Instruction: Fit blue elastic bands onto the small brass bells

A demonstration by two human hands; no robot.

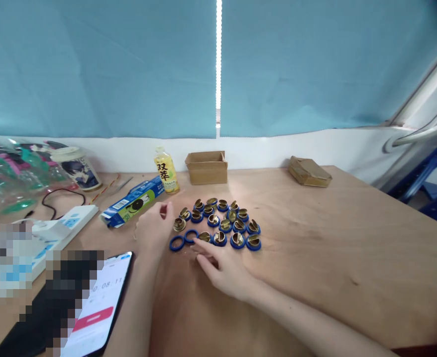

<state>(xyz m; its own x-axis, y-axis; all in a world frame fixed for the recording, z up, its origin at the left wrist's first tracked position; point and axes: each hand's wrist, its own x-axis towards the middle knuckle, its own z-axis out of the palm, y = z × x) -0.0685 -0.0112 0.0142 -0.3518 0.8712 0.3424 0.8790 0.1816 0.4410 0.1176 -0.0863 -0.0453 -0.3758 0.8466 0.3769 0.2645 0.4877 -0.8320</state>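
On the wooden table lies a cluster of round brass-coloured pieces with tilted flaps point(225, 225), most of them seated in blue rings. Two bare blue rings, one at the near left point(177, 243) and the other beside it point(191, 236), lie at the cluster's front left. My left hand point(154, 225) is curled at the left edge, next to a brass piece without a visible blue ring point(179, 224). Whatever its bent fingers may hold is hidden. My right hand point(224, 267) reaches in from the right, thumb and fingers apart, its fingertips close by the second bare ring.
Behind the cluster stand an open cardboard box point(207, 168), a yellow drink bottle point(167, 171) and a blue-green carton point(133, 202). A closed cardboard box point(309, 171) sits at the back right. Leftward are a phone point(99, 302), a power strip point(68, 230) and a patterned cup point(79, 171).
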